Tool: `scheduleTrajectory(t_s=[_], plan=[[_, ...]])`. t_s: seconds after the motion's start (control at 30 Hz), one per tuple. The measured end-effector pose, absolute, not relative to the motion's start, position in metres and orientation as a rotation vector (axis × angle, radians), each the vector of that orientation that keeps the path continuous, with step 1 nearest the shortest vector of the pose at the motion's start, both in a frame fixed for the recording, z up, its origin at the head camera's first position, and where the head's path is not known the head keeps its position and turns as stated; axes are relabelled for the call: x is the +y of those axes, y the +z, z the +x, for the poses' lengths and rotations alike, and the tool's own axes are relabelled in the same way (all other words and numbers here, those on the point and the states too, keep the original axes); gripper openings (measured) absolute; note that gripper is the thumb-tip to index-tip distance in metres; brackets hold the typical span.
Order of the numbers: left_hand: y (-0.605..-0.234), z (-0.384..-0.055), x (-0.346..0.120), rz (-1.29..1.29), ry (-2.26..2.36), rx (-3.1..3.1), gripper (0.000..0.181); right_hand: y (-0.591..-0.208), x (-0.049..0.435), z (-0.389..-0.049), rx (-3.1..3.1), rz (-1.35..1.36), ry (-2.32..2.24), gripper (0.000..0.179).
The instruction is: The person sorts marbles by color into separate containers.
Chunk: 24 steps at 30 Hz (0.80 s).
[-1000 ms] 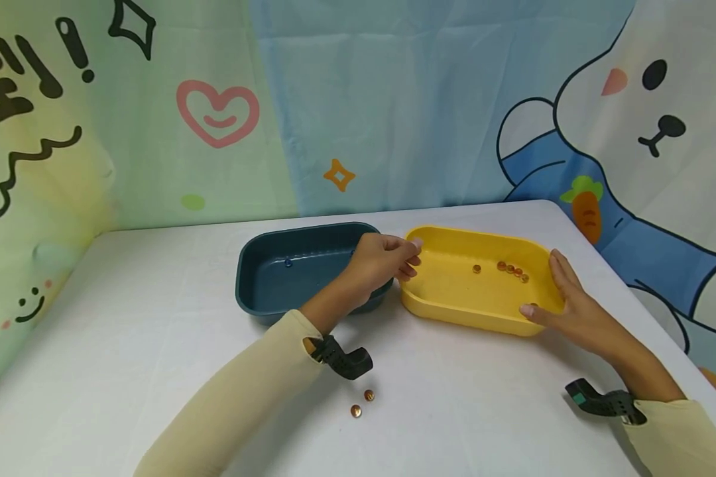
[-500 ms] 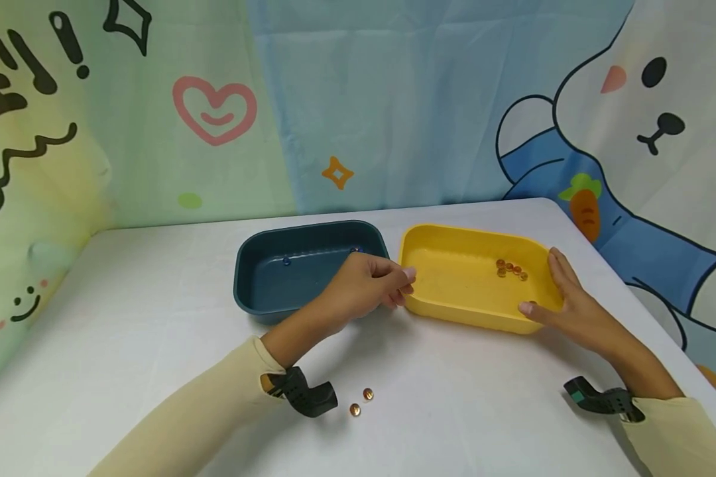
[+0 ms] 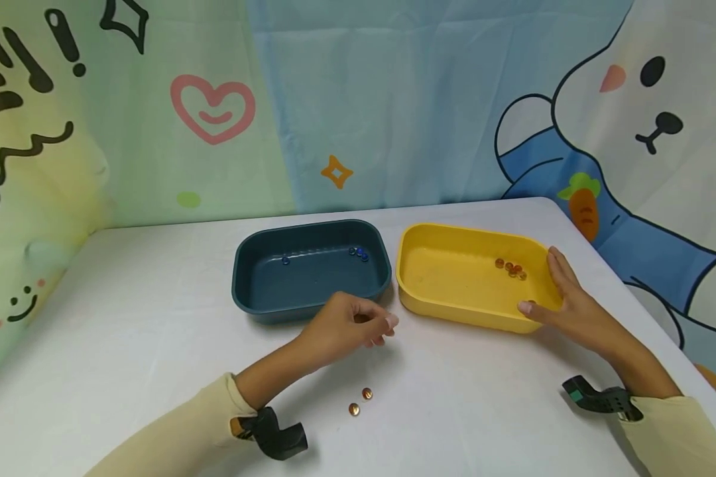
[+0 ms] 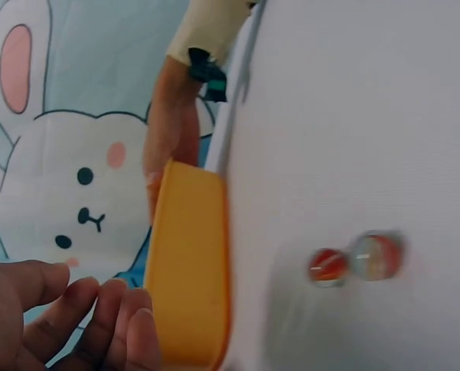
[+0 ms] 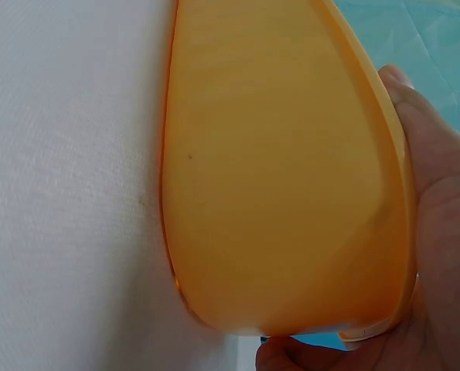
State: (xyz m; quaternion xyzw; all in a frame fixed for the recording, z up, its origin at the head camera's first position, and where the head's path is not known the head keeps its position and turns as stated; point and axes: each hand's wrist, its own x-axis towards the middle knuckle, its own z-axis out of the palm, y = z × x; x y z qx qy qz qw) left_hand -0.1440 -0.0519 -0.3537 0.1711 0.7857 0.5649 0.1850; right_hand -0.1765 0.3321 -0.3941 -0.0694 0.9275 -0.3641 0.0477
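Note:
My left hand (image 3: 341,331) is over the table in front of the trays. Its fingers are loosely bent with nothing between thumb and fingertips, as the left wrist view also shows. Nearer the front lie two orange-red glass marbles (image 3: 355,409), which appear red and clear in the left wrist view (image 4: 328,267). My right hand (image 3: 581,311) grips the right end of a yellow tray (image 3: 441,275), the thumb over its rim and the fingers along the outside. Inside that tray, toward the right, sits a cluster of several amber marbles (image 3: 509,266).
A dark teal tray (image 3: 292,291) stands just left of the yellow one. Several blue marbles (image 3: 359,252) lie in it, most near its right end. A white cloth covers the table (image 3: 155,318), and a printed cartoon curtain (image 3: 406,99) hangs behind.
My left hand has moved from the yellow tray's left rim toward the front left. A lone marble in the yellow tray has rolled right to the cluster. My right hand stays in place.

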Motion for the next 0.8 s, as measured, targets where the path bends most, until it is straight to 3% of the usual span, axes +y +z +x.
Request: scheduleTrajectory(t_s=[0.8], plan=[[-0.389, -0.103, -0.086, 0.504, 1.48, 2.351, 0.01, -0.393, 0.332, -0.176, 2.813, -0.194, -1.109, 0.111]])
